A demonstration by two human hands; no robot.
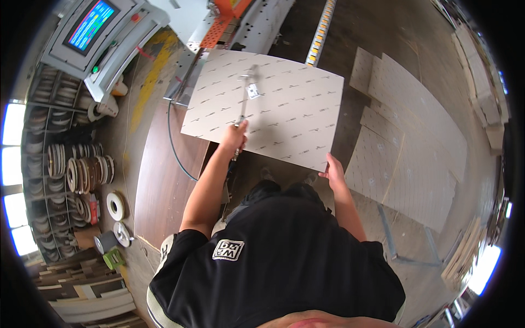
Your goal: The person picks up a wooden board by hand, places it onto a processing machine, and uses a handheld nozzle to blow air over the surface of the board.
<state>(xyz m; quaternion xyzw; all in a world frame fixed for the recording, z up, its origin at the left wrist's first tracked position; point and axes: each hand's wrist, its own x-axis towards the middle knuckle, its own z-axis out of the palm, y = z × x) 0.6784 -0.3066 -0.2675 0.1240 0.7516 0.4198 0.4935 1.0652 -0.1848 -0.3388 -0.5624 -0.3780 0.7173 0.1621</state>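
Observation:
A pale beige panel (298, 109), covered in repeated printed marks, lies in front of me with its far left part by the machine. My right hand (334, 172) grips its near right corner, thumb on top and fingers curled at the edge. My left hand (235, 136) is closed around an air blow gun (243, 106) with a long thin nozzle. The nozzle points away over the panel, its far end blurred. Beside the nozzle a small white label (252, 91) sits on the panel. A dark hose (174, 136) curves down left of the panel.
A machine with a control screen (90, 24) stands at the far left. A brown wood-grain board (164, 164) is on my left, near racks of edge-banding rolls (90, 172). Stacked pale panels (404, 158) lie to my right. A roller rail (320, 35) runs away beyond the panel.

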